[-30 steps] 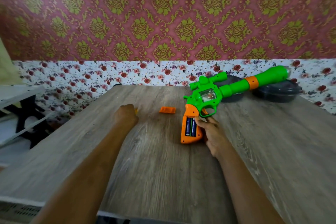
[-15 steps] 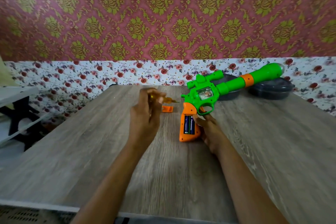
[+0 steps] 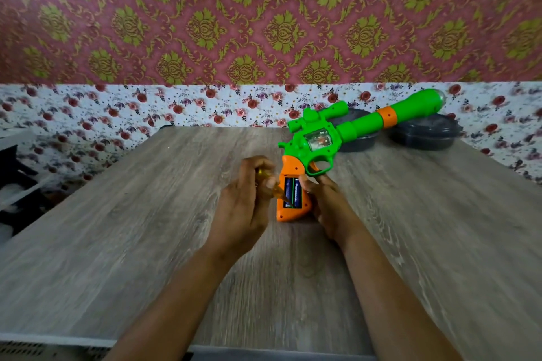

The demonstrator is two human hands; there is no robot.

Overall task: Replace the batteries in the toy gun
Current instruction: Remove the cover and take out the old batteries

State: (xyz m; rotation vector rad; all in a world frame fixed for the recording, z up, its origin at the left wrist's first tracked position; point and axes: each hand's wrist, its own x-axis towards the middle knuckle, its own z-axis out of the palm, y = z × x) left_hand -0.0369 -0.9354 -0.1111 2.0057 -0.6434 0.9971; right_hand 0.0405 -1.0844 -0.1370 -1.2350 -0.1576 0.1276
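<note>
Head view: fingers (image 3: pixel 259 167) of the left hand (image 3: pixel 243 202) curl round a yellow-handled screwdriver (image 3: pixel 277 191), its tip touching the batteries (image 3: pixel 294 193) in the open grip. The right hand (image 3: pixel 327 204) pinches that grip from 3 o'clock. To lever well, I judge, slip the tip under one cell's end, pry gently, and keep the grip pressed down. The toy gun (image 3: pixel 322 142), green with an orange grip and band, lies mid-worktop (image 3: pixel 146 228), barrel pointing to 2 o'clock.

Glossy moulded plastic is seen on the green-and-orange toy gun (image 3: pixel 331 141); a matt, grey wood-grain finish is shown by the bench (image 3: pixel 146 228).
</note>
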